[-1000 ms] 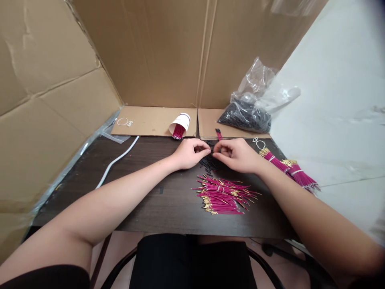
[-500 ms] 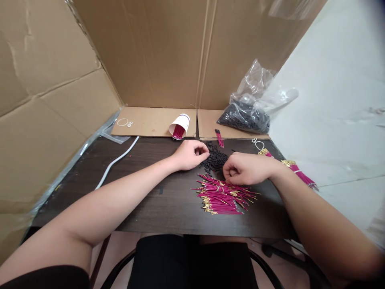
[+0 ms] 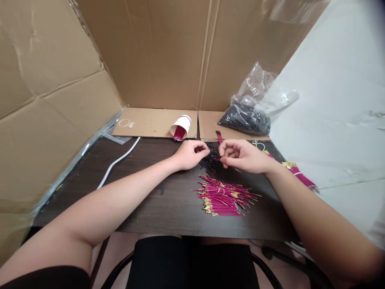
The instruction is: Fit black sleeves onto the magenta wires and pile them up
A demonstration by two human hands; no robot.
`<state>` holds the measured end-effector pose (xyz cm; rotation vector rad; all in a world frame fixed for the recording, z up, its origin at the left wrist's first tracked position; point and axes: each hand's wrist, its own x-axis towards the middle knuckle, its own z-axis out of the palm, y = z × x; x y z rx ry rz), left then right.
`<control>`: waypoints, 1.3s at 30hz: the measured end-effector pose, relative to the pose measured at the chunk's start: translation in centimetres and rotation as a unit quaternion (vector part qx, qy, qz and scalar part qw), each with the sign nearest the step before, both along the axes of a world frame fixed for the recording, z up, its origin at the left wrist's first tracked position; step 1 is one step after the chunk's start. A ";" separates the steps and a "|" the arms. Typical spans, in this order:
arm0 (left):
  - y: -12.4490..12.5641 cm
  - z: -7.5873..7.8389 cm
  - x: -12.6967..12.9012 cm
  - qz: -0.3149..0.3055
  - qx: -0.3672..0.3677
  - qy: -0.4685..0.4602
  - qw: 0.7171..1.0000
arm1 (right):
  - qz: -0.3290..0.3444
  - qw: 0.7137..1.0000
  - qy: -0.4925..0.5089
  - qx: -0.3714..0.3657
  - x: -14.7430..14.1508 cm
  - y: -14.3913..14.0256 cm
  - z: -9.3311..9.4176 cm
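- At the far side, a tall cardboard wall (image 3: 159, 56) is seen, and before it a dark table (image 3: 144, 212) is spread with the work.
- At the far right, a clear bag (image 3: 246, 120) filled with small black pieces is propped; it is likely slack and slippery, best lifted by its gathered top.
- On the near part of the table, right of the middle, a pile of magenta wires (image 3: 222, 194) is laid out, some loosely tied, with gold ends showing.
- The right hand (image 3: 240, 155) is held over the table beyond that pile, its thumb and fingers pinched on one wire.
- The left hand (image 3: 190, 155) is rested just left of the black heap, thumb and forefinger curled together; whether a black piece is pinched there cannot be told.
- At the right edge, a banded bundle (image 3: 303, 179) is laid with its gold ends pointing far; as one mass it should be stiffer, to be gripped around the band.
- Between the hands, a heap of black pieces (image 3: 210, 165) is scattered; each is probably very light and easily rolled, so to be taken by fingertips.
- On the far cardboard strip, a white paper cup (image 3: 182, 121) is tipped over, wires showing in its mouth; its wall could be crushed by a hard squeeze.
- Beyond the right hand, a few black-tipped wires (image 3: 219, 136) are laid together.
- The single wire (image 3: 217, 159) is probably light and bendy, best pinched close to its end.
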<state>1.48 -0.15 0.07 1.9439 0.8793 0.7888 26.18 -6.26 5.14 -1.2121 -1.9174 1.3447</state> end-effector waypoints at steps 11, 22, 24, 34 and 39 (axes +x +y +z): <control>0.9 -0.3 -0.1 0.011 -0.086 -0.080 0.993 | -0.158 0.973 0.002 0.170 0.4 1.2 -2.4; 1.0 0.3 -0.1 0.028 -0.144 -0.147 0.978 | -0.124 0.885 -0.134 0.428 0.6 1.4 -2.2; 1.1 0.3 -0.1 0.031 -0.144 -0.156 0.977 | -0.106 0.883 -0.147 0.433 0.7 1.5 -2.2; 1.2 0.1 -0.1 0.028 -0.135 -0.165 0.977 | -0.103 0.877 -0.140 0.447 0.8 1.4 -2.2; 1.0 0.2 0.0 0.031 -0.126 -0.149 0.980 | -0.100 0.883 -0.142 0.436 0.7 1.4 -2.4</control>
